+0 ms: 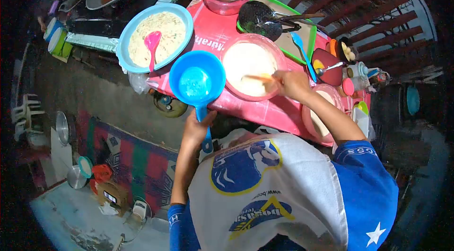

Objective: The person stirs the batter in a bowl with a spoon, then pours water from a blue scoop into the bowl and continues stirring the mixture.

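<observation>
We seem mid-stir: right grip [292, 85] clamps a slim orange utensil [260, 78], left grip [195, 130] a round blue plastic dipper [196, 79]; the next move needs steadiness.

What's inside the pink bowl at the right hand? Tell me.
A pale mixture, with an orange utensil held over it by the right hand. The mixture hides the bottom of the bowl.

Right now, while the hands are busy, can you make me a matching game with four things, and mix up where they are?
Things:
1. blue dipper
2. pink spoon
3. orange spoon
4. white star

Places:
A. resting in the light blue basin
B. on the blue shirt
C. held by the left hand
D. held by the right hand

Right pairs: 1-C, 2-A, 3-D, 4-B
</observation>
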Tool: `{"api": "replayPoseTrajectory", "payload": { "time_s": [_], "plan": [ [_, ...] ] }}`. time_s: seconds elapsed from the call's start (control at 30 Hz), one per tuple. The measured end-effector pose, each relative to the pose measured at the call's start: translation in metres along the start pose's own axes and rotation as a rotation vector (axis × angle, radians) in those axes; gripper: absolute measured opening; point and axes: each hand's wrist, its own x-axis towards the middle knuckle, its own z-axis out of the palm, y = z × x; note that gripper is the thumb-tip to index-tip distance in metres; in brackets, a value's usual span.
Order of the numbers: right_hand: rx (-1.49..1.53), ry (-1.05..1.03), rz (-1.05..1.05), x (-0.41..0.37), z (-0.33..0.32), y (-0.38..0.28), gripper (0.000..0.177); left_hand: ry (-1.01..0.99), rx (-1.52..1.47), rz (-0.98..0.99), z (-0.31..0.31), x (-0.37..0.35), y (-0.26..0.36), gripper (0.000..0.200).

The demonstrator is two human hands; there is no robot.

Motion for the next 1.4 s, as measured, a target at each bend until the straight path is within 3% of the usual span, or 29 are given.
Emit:
{"api": "replayPoseTrajectory", "payload": {
  "time_s": [0.07,0.2,0.37,0.57,0.63,0.73,0.87,0.9,1.0,1.1,1.13,1.23,1.37,1.4],
  "plan": [
    [-0.174,0.253,0.011,0.021,0.002,0.010,0.016,-0.032,0.107,-0.007,-0.006,0.001,0.002,0.019],
    [-0.298,0.400,0.069,0.068,0.031,0.028,0.018,-0.084,0.159,-0.101,-0.013,-0.003,0.017,0.019],
    [-0.328,0.256,-0.032,0.057,0.065,0.003,0.020,-0.111,0.193,-0.122,-0.016,-0.007,0.029,0.021],
    [-0.180,0.129,-0.124,-0.005,0.053,-0.010,0.014,-0.157,0.157,-0.125,-0.023,-0.002,0.030,0.020],
    [-0.161,0.127,-0.081,-0.017,0.043,-0.006,0.012,-0.174,0.158,-0.088,-0.026,-0.002,0.032,0.020],
    [-0.267,-0.098,0.237,-0.010,0.021,-0.002,0.024,-0.173,0.178,-0.049,-0.030,0.001,0.030,0.019],
    [-0.155,-0.080,0.459,0.046,0.039,-0.003,0.037,-0.165,0.100,-0.063,-0.029,-0.001,0.037,0.020],
    [-0.154,-0.078,0.461,0.046,0.041,-0.009,0.037,-0.166,0.101,-0.062,-0.029,0.000,0.037,0.020],
    [-0.078,-0.218,0.190,0.031,0.036,-0.022,0.033,-0.186,0.285,-0.128,-0.036,0.002,0.040,0.020],
    [-0.134,-0.271,0.293,0.046,0.029,0.007,0.030,-0.197,0.286,-0.126,-0.042,0.002,0.038,0.021],
    [-0.108,-0.084,0.294,0.051,0.030,0.006,0.027,-0.179,0.254,-0.133,-0.043,0.005,0.031,0.021],
    [-0.005,0.000,0.232,0.062,0.057,-0.017,0.024,-0.153,0.224,-0.152,-0.037,0.005,0.034,0.021],
    [-0.069,-0.277,0.205,0.036,0.018,-0.014,0.019,-0.155,0.229,-0.154,-0.035,0.008,0.048,0.022],
    [-0.102,-0.202,0.206,0.044,0.022,0.004,0.019,-0.157,0.231,-0.155,-0.035,0.010,0.046,0.022]
  ]
}}
